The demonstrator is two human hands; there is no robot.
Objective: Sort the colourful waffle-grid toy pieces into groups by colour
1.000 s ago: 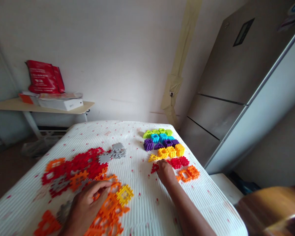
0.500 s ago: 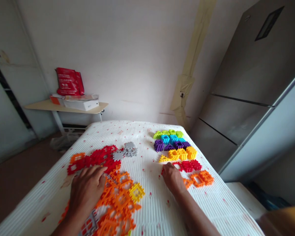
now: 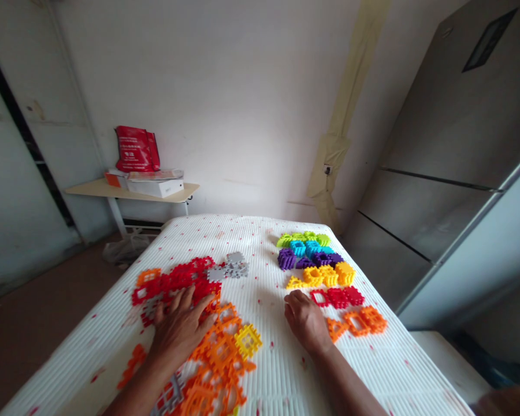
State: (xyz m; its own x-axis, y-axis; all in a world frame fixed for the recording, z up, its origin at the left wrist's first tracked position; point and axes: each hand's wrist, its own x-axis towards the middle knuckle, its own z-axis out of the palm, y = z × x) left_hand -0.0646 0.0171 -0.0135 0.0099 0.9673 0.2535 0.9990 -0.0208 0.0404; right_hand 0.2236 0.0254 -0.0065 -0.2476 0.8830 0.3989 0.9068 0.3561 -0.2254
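Note:
My left hand lies with fingers spread over the pile, touching the red plastic interlocking pieces and the edge of the orange interlocking pieces. A yellow square piece sits at the right of that pile, grey pieces at its far end. My right hand rests on the table with curled fingers, just left of a row of red squares. Whatever is under its fingertips is hidden. Close to its wrist lie an orange triangle and orange squares.
Beyond the right hand, rows of yellow, purple, blue and green pieces stand on the white ribbed table cover. A refrigerator flanks the right side. A side table at back left bears a red bag.
My left hand has shifted forward and right over the red pieces, its fingers spreading. My right hand stays near the red row; the red edge seen at its fingers no longer shows. The view turned slightly left.

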